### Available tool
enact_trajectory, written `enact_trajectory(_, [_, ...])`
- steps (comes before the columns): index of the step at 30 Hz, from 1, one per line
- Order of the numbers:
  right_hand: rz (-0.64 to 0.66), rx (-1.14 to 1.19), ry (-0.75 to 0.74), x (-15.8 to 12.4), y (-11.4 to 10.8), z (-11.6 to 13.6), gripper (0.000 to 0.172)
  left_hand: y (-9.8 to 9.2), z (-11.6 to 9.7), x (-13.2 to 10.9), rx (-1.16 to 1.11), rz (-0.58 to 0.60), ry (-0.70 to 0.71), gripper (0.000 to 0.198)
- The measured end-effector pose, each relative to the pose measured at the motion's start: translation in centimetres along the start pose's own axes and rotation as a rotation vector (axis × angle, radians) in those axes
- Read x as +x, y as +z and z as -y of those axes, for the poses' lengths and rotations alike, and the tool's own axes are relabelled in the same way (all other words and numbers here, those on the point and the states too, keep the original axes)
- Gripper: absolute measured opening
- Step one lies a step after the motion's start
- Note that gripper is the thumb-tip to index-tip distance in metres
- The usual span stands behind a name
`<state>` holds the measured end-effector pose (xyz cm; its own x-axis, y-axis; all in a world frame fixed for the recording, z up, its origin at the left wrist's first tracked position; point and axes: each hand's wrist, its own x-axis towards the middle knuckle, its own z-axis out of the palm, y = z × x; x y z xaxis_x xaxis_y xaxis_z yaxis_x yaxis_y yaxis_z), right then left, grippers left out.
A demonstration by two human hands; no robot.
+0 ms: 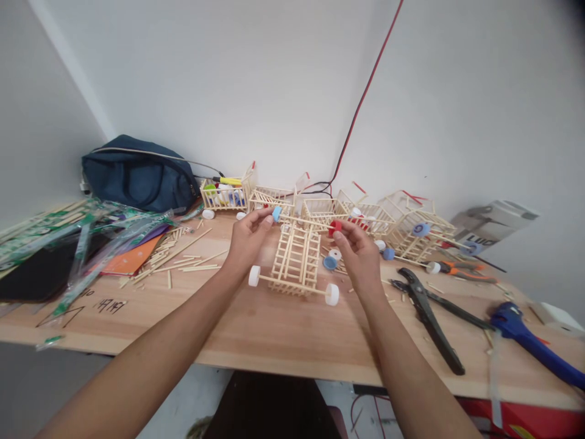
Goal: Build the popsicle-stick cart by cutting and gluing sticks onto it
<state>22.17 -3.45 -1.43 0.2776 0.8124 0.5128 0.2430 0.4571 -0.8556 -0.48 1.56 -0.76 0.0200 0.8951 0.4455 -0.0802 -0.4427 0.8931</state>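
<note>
In the middle of the desk a small cart of thin wooden sticks (297, 259) lies with its wheel axles facing up. White bottle caps (254, 276) serve as wheels on both ends of its near axle. My left hand (250, 236) pinches a blue bottle cap (276, 214) at the left end of the far axle. At that axle's other end, a red bottle cap (335, 228) is between the fingers of my right hand (361, 253). Loose blue and white caps (329, 262) lie just left of my right hand.
Several more stick carts (226, 196) line the wall. Pliers (425, 311), orange-handled cutters (466, 270) and a blue glue gun (525, 335) lie right. Leftward are a dark blue bag (139, 174), loose sticks (183, 259), plastic wrappers (82, 262) and an orange sheet (123, 261).
</note>
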Motion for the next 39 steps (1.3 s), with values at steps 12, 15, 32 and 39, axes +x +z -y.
enact_trajectory(12, [0.004, -0.016, 0.006, -0.04, 0.01, 0.25, 0.037, -0.02, 0.02, -0.02, -0.02, -0.008, -0.005, 0.034])
enact_trajectory(15, [0.006, -0.024, 0.007, -0.02, -0.01, 0.17, 0.037, -0.02, 0.03, -0.03, -0.024, -0.005, -0.001, 0.035])
enact_trajectory(32, [-0.002, -0.013, 0.006, -0.09, 0.06, 0.35, 0.036, 0.01, -0.32, -0.16, 0.004, -0.001, -0.005, 0.032])
enact_trajectory(39, [-0.001, -0.012, -0.001, -0.07, 0.09, 0.29, 0.036, -0.01, -0.19, -0.11, -0.02, 0.002, -0.006, 0.033])
